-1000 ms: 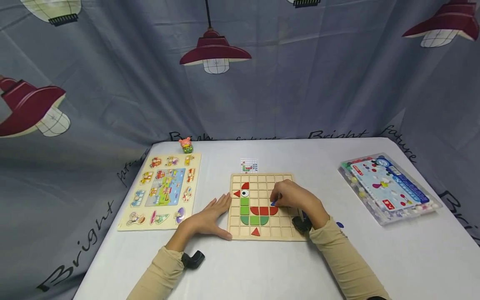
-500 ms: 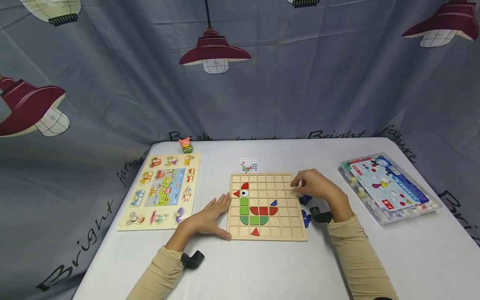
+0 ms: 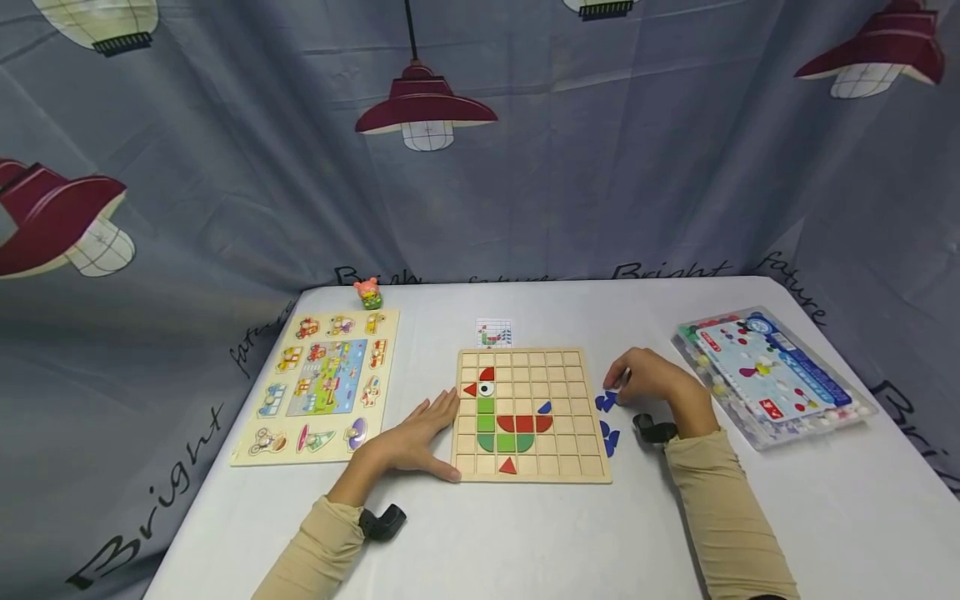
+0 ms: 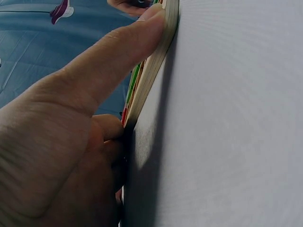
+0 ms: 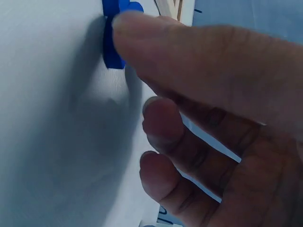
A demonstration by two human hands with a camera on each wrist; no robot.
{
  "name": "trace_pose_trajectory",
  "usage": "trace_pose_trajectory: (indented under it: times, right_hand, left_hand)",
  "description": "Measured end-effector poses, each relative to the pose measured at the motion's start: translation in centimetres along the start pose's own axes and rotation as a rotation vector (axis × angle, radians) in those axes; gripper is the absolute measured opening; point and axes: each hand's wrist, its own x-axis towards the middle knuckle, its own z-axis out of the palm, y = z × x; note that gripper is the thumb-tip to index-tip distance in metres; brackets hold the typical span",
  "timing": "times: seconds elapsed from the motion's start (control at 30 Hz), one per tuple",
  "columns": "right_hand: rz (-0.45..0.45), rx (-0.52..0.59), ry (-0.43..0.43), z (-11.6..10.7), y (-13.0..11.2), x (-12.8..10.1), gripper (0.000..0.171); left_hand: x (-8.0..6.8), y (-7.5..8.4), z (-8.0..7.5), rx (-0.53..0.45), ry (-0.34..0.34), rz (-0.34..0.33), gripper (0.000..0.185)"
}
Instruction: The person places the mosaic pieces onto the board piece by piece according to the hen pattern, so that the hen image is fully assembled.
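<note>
A wooden grid board [image 3: 585, 375] lies mid-table and carries a rooster made of red, green and white pieces, plus one blue piece [image 3: 545, 407]. My left hand [image 3: 412, 437] lies flat on the table against the board's left side. Its thumb [image 4: 118, 52] presses along the board's edge [image 4: 151, 80]. My right hand [image 3: 647, 379] hovers just right of the board over loose blue pieces [image 3: 606, 402]. The thumb tip touches one blue piece [image 5: 111, 54] that lies on the table, and the other fingers [image 5: 161, 118] hang loosely curled. Two more blue pieces [image 3: 609, 437] lie nearer me.
A vehicle peg puzzle [image 3: 322, 383] lies at the left with a small pink toy figure [image 3: 368, 293] behind it. A pattern card [image 3: 494, 333] sits behind the board. A clear plastic box of pegs [image 3: 765, 379] stands at the right. A curtain hangs close behind the table.
My right hand left the blue piece on the board, drew back off its right side and came down onto the loose blue pieces. The left hand has not moved.
</note>
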Motion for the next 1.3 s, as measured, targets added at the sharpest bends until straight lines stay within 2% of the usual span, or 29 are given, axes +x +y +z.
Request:
trace_pose_trajectory:
  times: [0.33, 0.6, 0.93, 1.1, 1.3]
  right_hand:
    - [-0.01, 0.003, -0.001, 0.77, 0.56, 0.16, 0.02]
    - [-0.022, 0.026, -0.001, 0.78, 0.84, 0.4, 0.02]
    - [0.0, 0.004, 0.019, 0.37, 0.59, 0.67, 0.016]
    - [-0.002, -0.004, 0.054, 0.17, 0.64, 0.69, 0.015]
    - [-0.037, -0.04, 0.151, -0.04, 0.13, 0.79, 0.016]
  left_hand:
    - [-0.07, -0.25, 0.21, -0.008, -0.007, -0.007, 0.121]
    - [-0.01, -0.27, 0.21, -0.008, -0.004, 0.004, 0.121]
    - [0.15, -0.11, -0.12, 0.006, -0.003, 0.005, 0.12]
    - [0.18, -0.03, -0.2, 0.006, -0.004, 0.008, 0.119]
    - [0.04, -0.07, -0.12, 0.002, -0.003, 0.004, 0.12]
